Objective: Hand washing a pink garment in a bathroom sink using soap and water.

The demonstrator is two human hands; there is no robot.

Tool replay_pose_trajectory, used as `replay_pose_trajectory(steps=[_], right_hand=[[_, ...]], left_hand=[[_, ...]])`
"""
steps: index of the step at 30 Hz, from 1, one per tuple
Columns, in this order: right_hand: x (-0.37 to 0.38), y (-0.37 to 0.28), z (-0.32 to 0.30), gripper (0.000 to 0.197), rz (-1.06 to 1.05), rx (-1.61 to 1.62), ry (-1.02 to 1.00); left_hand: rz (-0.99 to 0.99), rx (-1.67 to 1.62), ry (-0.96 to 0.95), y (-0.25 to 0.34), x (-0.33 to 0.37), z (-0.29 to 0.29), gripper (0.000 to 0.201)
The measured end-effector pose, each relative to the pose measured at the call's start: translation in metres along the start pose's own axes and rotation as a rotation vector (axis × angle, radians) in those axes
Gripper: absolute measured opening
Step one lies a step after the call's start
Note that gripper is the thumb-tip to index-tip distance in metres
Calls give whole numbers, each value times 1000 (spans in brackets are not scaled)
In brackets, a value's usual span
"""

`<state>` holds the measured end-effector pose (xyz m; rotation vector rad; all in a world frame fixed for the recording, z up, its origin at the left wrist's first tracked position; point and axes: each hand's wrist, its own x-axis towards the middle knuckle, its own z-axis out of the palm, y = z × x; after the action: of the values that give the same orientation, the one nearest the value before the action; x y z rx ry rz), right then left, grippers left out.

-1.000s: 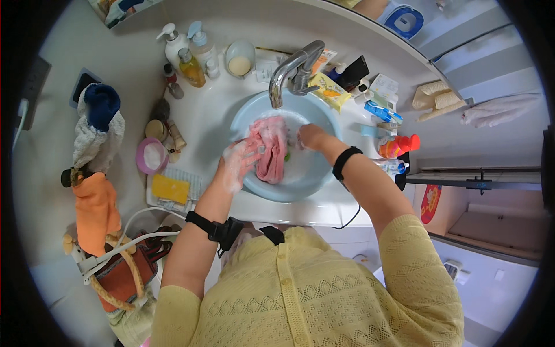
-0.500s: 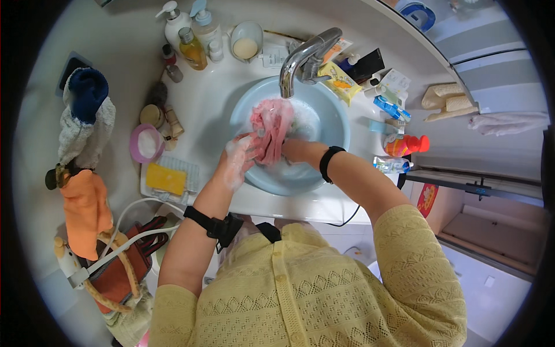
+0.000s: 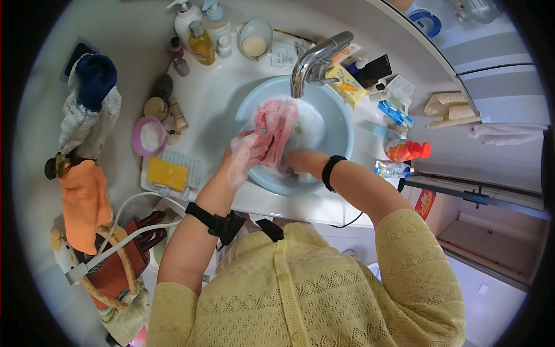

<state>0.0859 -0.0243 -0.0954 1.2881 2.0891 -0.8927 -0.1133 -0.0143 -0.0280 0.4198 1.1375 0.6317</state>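
A wet, soapy pink cloth (image 3: 278, 124) is bunched in a light blue basin (image 3: 346, 136) with white suds and water. My left hand (image 3: 247, 151), coated in foam, is at the basin's near left side, its fingers closed on the cloth's left edge. My right hand (image 3: 302, 161) reaches into the basin just right of the cloth's lower end. Its fingers are hidden in the suds, so their grip does not show. Above the basin's far edge hangs the chrome faucet (image 3: 299, 81); no running water is visible from it.
Left of the basin are a yellow sponge (image 3: 167, 173) on a striped cloth and a pink-rimmed jar (image 3: 149, 137). Pump bottles and an amber bottle (image 3: 201, 46) stand at the far left. Tubes, a yellow packet (image 3: 347, 85) and a red-orange bottle (image 3: 407, 151) line the right.
My right hand has come slightly nearer to me, and more of it shows beside the cloth. The cloth's lower end has shifted a little; my left hand stays at its edge.
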Motion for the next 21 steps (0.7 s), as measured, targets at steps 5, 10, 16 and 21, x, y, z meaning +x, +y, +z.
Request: replay_pose_trajectory(steps=[5,10,16,21], right_hand=[[20,36,18,26,-29,-138,14],[-3,7,-30,25,-67,-246,-57],[-61,-12,-98,38,-85,1284,18],[-83,-37,-81,41,-181,834,876]], left_hand=[[-26,14,-12,4,1,7,44],[-29,-3,-21,-7,7,11,45],[-174,-364,-551,-9,32,23,40],[-95,-564,-408,15,11,69,32]])
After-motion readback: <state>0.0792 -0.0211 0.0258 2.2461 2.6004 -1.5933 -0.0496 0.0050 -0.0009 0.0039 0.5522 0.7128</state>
